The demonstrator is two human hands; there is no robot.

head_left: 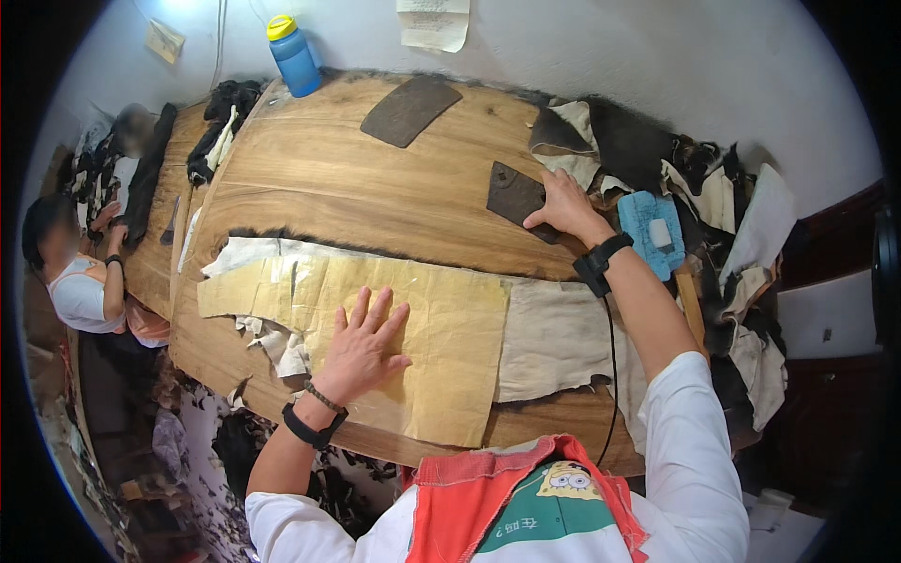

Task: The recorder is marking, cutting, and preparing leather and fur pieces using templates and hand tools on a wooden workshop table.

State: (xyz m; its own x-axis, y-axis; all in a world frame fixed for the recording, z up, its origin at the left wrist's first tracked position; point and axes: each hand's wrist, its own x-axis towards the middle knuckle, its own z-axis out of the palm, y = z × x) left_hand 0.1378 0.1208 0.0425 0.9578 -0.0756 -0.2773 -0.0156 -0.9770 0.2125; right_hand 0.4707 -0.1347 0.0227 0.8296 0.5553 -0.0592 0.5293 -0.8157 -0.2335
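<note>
A yellow paper pattern (450,347), patched with clear tape, lies over a pale hide (554,333) with dark fur showing along its far edge. My left hand (361,342) rests on the pattern with its fingers spread, palm down. Farther off to the right, my right hand (566,205) has its thumb and fingers around the right end of a dark brown flat plate (511,195) on the wooden table. A second dark flat plate (410,111), with curved edges, lies apart from both hands near the wall.
A blue bottle with a yellow lid (296,58) stands at the table's back left. Furry hide pieces (648,150) are piled on the right, beside a blue cloth (648,230) bearing a white block (661,234). At far left, another person (84,281) handles dark fur. A black cable (613,375) runs from my right wristband.
</note>
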